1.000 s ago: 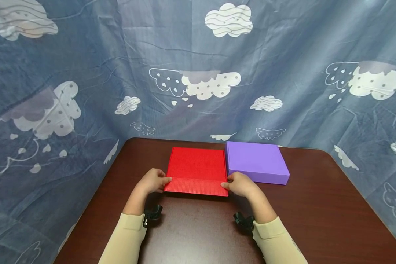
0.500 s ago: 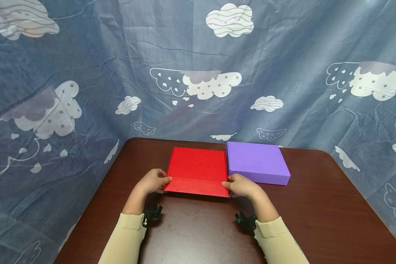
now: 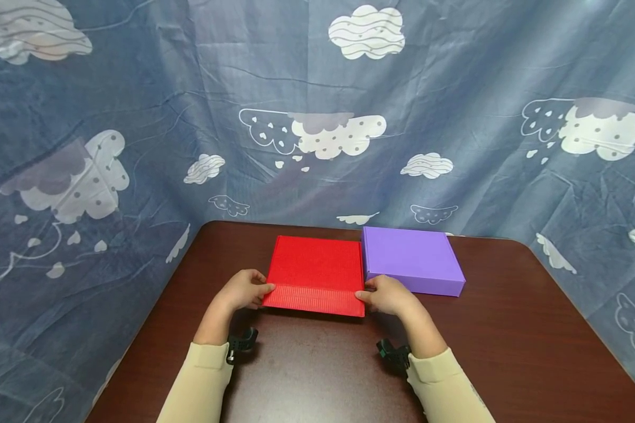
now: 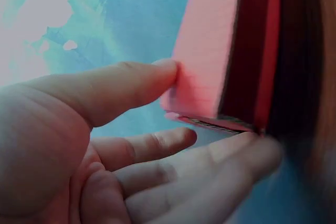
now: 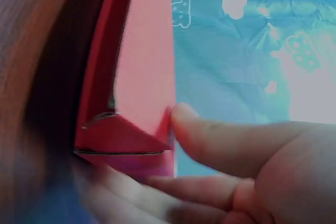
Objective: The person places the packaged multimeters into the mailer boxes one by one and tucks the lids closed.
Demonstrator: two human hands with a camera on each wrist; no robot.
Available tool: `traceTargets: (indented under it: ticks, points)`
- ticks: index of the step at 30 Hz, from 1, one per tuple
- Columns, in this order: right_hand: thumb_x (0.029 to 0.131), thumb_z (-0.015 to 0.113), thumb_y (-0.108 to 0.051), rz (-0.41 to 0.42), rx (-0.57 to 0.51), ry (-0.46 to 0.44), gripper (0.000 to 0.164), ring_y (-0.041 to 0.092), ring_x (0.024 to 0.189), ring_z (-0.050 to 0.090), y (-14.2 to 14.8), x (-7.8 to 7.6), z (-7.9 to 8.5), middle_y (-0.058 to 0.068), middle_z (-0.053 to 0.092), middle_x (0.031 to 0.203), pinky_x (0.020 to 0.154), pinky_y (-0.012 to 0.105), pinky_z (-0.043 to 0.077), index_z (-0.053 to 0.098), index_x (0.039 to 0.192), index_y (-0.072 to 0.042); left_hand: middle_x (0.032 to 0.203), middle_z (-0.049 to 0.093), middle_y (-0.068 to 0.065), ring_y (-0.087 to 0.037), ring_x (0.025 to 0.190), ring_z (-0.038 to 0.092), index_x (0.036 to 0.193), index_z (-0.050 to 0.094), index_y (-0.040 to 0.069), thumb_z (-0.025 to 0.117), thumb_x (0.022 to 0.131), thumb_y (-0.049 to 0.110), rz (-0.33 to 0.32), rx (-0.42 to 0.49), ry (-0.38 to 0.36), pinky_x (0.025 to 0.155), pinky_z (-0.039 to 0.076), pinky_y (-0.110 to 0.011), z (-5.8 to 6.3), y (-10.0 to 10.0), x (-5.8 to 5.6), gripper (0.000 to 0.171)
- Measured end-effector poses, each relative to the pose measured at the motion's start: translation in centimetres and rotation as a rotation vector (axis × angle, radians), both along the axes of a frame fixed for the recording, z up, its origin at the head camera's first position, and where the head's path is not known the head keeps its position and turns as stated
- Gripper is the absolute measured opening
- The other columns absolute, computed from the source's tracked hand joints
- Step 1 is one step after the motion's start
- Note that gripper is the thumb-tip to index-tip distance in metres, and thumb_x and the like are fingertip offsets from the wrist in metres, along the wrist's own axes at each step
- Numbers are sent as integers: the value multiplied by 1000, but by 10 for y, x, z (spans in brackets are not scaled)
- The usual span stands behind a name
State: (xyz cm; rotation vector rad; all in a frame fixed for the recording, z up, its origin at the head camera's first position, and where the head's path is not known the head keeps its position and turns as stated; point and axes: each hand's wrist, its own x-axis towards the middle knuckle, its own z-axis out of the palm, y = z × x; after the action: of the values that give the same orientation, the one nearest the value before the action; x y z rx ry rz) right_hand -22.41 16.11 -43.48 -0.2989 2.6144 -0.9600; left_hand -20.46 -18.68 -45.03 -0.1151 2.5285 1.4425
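A red cardboard box [image 3: 316, 264] lies on the table, lid down, its front flap [image 3: 312, 299] sticking out toward me. My left hand [image 3: 241, 289] holds the left front corner, thumb on the flap and fingers along the side. At the opposite corner, my right hand [image 3: 388, 295] has its thumb on the flap's right end and its fingers at the side. In the left wrist view, a dark gap shows between the flap [image 4: 207, 45] and the box's lower front edge. The right wrist view shows a folded side tab [image 5: 126, 135] under the flap. The box's inside is hidden.
A closed purple box [image 3: 413, 255] stands immediately right of the red one, close to my right fingers. The brown table [image 3: 307, 364] ends at the back against a blue cloud-print curtain [image 3: 296, 70], which also hangs at both sides.
Both hands keep to the red box's front corners. The flap's right end sits very slightly lower than a second ago. The purple box stays in place.
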Motion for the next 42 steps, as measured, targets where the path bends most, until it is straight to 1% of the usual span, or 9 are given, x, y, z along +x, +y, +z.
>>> traceTargets:
  ticks: [4, 7, 10, 12, 15, 19, 27, 34, 42]
  points:
    - [87, 81, -18, 8, 119, 148, 62, 18, 72, 61, 0, 2, 6, 6, 65, 84, 66, 37, 51, 57, 139, 5, 86, 68, -11, -25, 68, 68, 127, 59, -4, 81, 87, 14, -39, -120, 94, 63, 56, -36, 3, -4, 1, 49]
    - [81, 86, -12, 48, 135, 190, 71, 19, 71, 57, -3, 4, 8, 5, 62, 82, 64, 36, 48, 55, 143, 2, 101, 69, -11, -25, 84, 67, 136, 58, 1, 83, 84, 9, -111, -178, 163, 75, 55, -41, 4, -4, 0, 59]
    - [76, 89, -10, 83, 184, 222, 73, 24, 82, 62, -9, 5, 6, 10, 65, 93, 73, 41, 53, 57, 141, 0, 115, 69, -15, -27, 101, 65, 140, 58, 3, 83, 81, 3, -169, -221, 210, 86, 54, -44, 3, 2, 1, 63]
    - [75, 90, -10, 90, 226, 244, 73, 29, 93, 64, -13, 6, 3, 14, 68, 103, 82, 46, 54, 59, 140, -1, 119, 68, -16, -29, 105, 64, 139, 59, 3, 82, 80, 0, -181, -251, 228, 90, 53, -46, 2, 7, 1, 64]
    - [74, 90, -9, 92, 271, 286, 70, 36, 105, 64, -17, 7, 0, 18, 68, 116, 91, 52, 52, 60, 136, -1, 116, 68, -16, -28, 101, 64, 137, 60, 3, 82, 79, -2, -171, -276, 240, 87, 53, -44, 2, 10, 1, 62]
    - [73, 91, -9, 99, 306, 339, 65, 35, 101, 65, -20, 7, -4, 17, 69, 111, 89, 50, 53, 61, 131, -1, 110, 69, -13, -26, 94, 64, 132, 62, 4, 83, 78, -3, -176, -317, 259, 83, 53, -42, -2, 12, -1, 59]
    - [72, 92, -10, 89, 342, 382, 61, 33, 97, 65, -22, 6, -10, 16, 69, 108, 85, 48, 54, 61, 124, -3, 111, 68, -13, -30, 99, 63, 120, 62, 4, 86, 76, 0, -178, -452, 350, 88, 52, -46, -8, 19, -4, 50]
    - [70, 94, -12, 71, 391, 416, 60, 31, 92, 66, -26, 4, -15, 14, 68, 101, 77, 47, 56, 60, 120, -5, 106, 68, -12, -29, 94, 64, 116, 62, 6, 89, 74, 4, -142, -520, 375, 83, 55, -44, -10, 24, -4, 50]
    - [68, 94, -14, 22, 459, 528, 55, 28, 79, 66, -33, 4, -21, 10, 65, 85, 59, 44, 53, 60, 111, -9, 91, 69, -9, -27, 80, 65, 108, 64, 9, 88, 74, 7, -121, -674, 449, 72, 56, -43, -10, 29, -6, 42]
